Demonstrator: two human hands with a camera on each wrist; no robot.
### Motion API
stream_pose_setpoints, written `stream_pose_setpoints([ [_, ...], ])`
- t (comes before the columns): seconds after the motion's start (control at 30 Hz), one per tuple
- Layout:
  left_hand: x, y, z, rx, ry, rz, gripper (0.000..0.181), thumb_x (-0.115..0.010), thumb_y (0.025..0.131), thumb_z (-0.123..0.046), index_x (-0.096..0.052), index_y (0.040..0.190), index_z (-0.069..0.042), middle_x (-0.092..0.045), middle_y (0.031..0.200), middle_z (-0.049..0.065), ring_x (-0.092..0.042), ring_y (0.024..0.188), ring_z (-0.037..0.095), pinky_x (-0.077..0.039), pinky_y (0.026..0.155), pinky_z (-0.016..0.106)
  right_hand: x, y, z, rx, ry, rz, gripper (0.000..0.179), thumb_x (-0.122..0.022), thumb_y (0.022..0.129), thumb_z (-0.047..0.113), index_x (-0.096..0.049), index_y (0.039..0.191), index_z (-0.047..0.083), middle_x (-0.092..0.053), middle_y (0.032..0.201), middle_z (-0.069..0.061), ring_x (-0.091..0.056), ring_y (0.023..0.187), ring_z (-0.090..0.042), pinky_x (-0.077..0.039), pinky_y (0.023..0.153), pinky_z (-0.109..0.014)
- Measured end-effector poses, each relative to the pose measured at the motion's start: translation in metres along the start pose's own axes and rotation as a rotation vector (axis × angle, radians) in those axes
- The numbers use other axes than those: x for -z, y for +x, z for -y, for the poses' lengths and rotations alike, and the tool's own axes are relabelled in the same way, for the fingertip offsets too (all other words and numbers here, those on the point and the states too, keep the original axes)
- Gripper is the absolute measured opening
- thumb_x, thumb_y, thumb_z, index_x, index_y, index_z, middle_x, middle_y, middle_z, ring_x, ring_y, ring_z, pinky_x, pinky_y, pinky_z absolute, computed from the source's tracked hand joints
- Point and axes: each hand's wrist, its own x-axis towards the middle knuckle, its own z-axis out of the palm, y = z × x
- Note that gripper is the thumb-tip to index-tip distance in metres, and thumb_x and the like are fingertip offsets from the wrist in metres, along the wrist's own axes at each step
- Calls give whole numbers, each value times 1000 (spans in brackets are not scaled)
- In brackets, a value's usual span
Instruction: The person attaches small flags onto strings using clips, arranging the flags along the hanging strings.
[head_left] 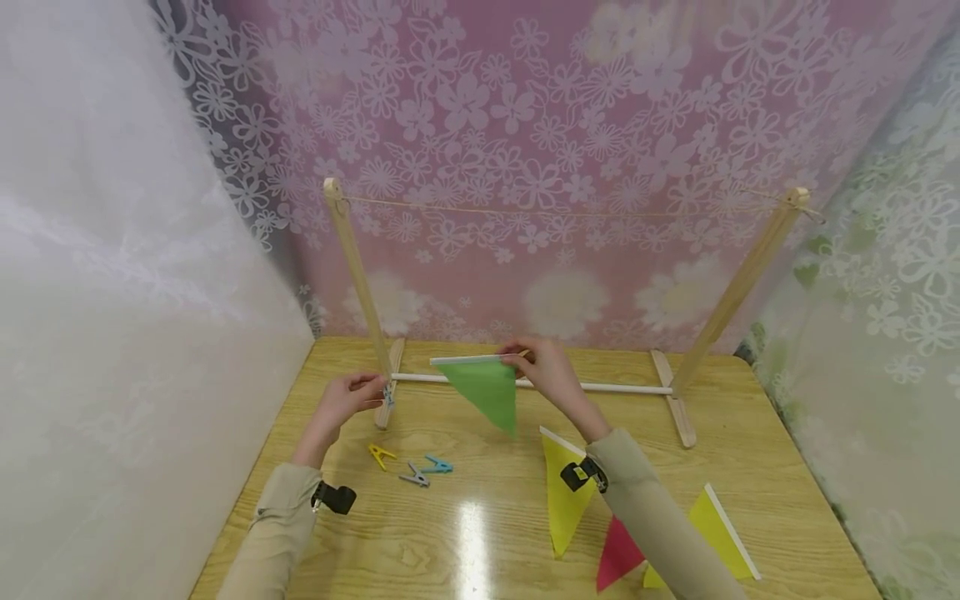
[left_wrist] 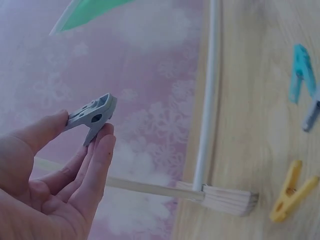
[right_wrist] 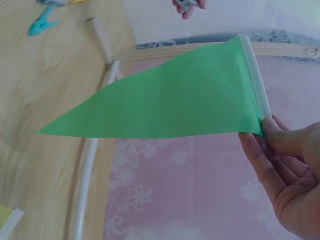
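Observation:
My left hand (head_left: 347,406) pinches a grey-blue clothespin (left_wrist: 95,116) between thumb and fingers, beside the foot of the left wooden post. In my right hand (head_left: 551,377) is a green triangular pennant (head_left: 483,387), held at the right end of its white top edge, its point hanging down. The pennant hangs in front of the white crossbar (head_left: 622,388) of a wooden stand. Above, a thin string (head_left: 540,212) runs between the tops of the two posts. On the table near my left hand lie a yellow clothespin (head_left: 381,456), a grey clothespin (head_left: 415,475) and a blue clothespin (head_left: 438,465).
Two yellow pennants (head_left: 564,500) (head_left: 720,533) and a red pennant (head_left: 619,554) lie on the table around my right forearm. The left post (head_left: 358,275) and right post (head_left: 738,292) stand at the back. Flowered curtains (head_left: 465,108) enclose the table.

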Motion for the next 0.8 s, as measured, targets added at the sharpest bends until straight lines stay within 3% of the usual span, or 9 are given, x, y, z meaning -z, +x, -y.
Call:
stream_pose_setpoints([
  [0.27,10,9,-30,-28,-38,62,60,-58,105,-27,-39,148,12,-51,138,32,-67,108,19,-55,97,31,11,18,21,-26,160,-44,18,-74,94,13,-76,108,3,-76,100,-13,-74,78,-21,-62,69,-29],
  [0.53,22,14,-67,-91,-15,42,57,-59,105,-25,-44,145,12,-52,137,32,-67,95,4,-54,100,32,25,39,41,-13,194,-89,17,-74,94,13,-77,106,2,-77,100,-16,-75,79,-26,-62,68,-29],
  [0.8,37,15,-113,-171,8,2,55,-59,105,-26,-46,145,8,-53,139,29,-66,96,0,-55,98,28,39,59,63,35,183,-121,18,-71,96,9,-75,110,-1,-76,104,-18,-75,84,-29,-62,71,-27],
])
